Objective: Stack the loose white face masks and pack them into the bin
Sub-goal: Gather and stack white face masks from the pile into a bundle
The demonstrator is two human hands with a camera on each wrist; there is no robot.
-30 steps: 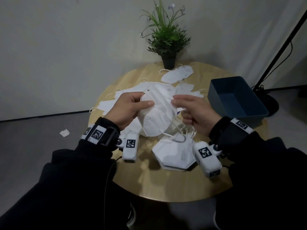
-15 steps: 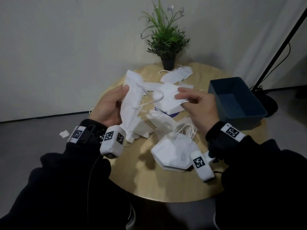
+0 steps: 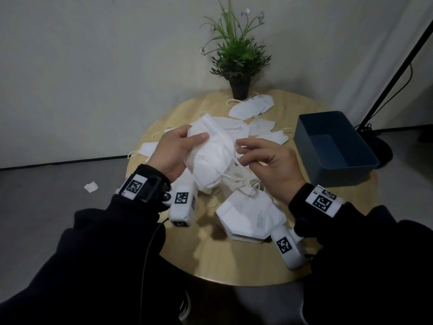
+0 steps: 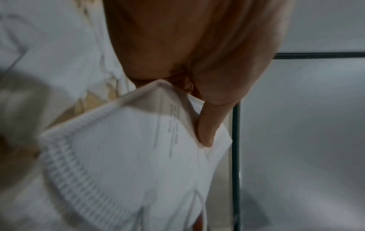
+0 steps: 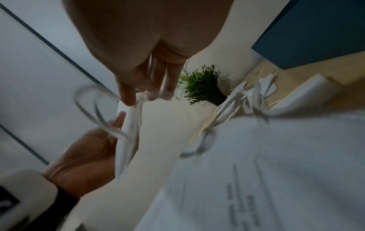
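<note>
My left hand grips a small bundle of white face masks above the table, thumb on the front, fingers behind. In the left wrist view the thumb presses the ridged mask. My right hand pinches the bundle's right edge by the ear loops; the right wrist view shows its fingertips on the mask's top edge. A flat stack of masks lies on the table below my right wrist. Loose masks lie farther back. The blue bin stands empty at the right.
A potted plant stands at the back of the round wooden table. A black stand pole rises beyond the bin. A scrap of white paper lies on the floor at the left.
Half a second ago my hands held masks spread apart; now they are gathered into one bundle in my left hand, and my right hand has come in to its right edge.
</note>
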